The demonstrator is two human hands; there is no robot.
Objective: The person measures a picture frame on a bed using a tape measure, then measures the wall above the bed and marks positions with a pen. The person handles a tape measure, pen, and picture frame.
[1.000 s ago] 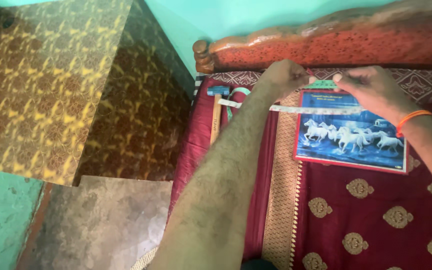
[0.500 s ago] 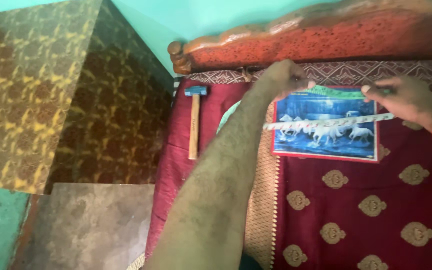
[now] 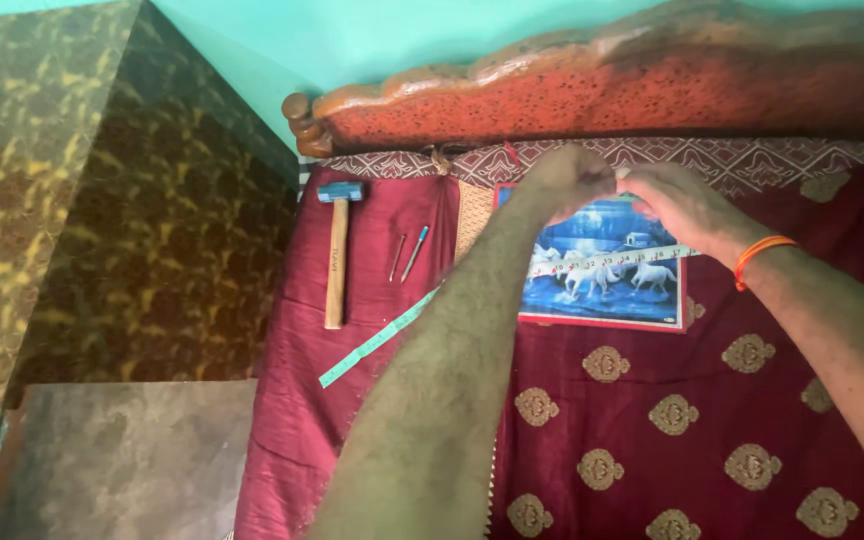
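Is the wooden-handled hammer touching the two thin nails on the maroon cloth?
Apart. The head view shows bare maroon cloth between the hammer and nails.

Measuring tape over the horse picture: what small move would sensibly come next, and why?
Probably pull the measuring tape straight along the picture edge: both the left hand and right hand bunch near the top, and the tape lies slanted, its tail slack.

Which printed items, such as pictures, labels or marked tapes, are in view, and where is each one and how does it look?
Framed picture: flat on the maroon bedspread near the headboard, rectangular, red border, white horses on blue.
Measuring tape: lies across the picture and trails left, thin strip, white and green.
Hammer: left on the bedspread, wooden handle with a small printed mark.
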